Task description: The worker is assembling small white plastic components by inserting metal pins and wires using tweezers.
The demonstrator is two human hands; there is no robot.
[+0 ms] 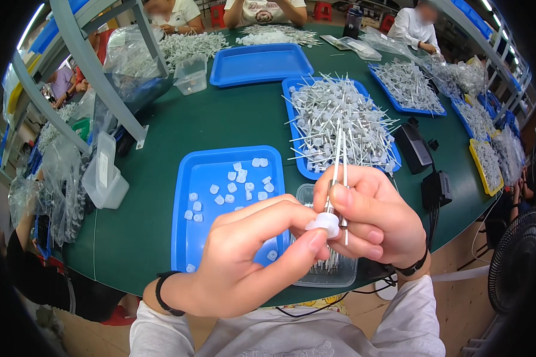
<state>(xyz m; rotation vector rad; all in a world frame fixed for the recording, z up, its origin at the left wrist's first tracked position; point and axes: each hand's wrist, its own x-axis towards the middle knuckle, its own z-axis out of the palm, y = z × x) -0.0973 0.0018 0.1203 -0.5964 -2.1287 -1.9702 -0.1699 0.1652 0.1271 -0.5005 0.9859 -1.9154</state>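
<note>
My left hand [235, 256] pinches a small white translucent plastic cap [326, 225] between thumb and fingertips. Thin whitish rods [339, 154] with a silvery metal section stand upright in my right hand [378, 217], its thumb pressed against them. The cap touches the lower part of the rods; whether a rod sits inside it, I cannot tell. Below both hands is a clear plastic box [339, 281] holding many thin metal pins, partly hidden. Left of my hands, a blue tray [181, 205] carries several loose white caps [231, 187].
Beyond my right hand, a blue tray [292, 134] is heaped with white-capped stems [339, 113]. Another blue tray [262, 65] lies farther back. Black devices [414, 147] with cables stand at right. A grey metal frame [95, 71] and clear tubs [106, 178] occupy the left. Co-workers sit around the table.
</note>
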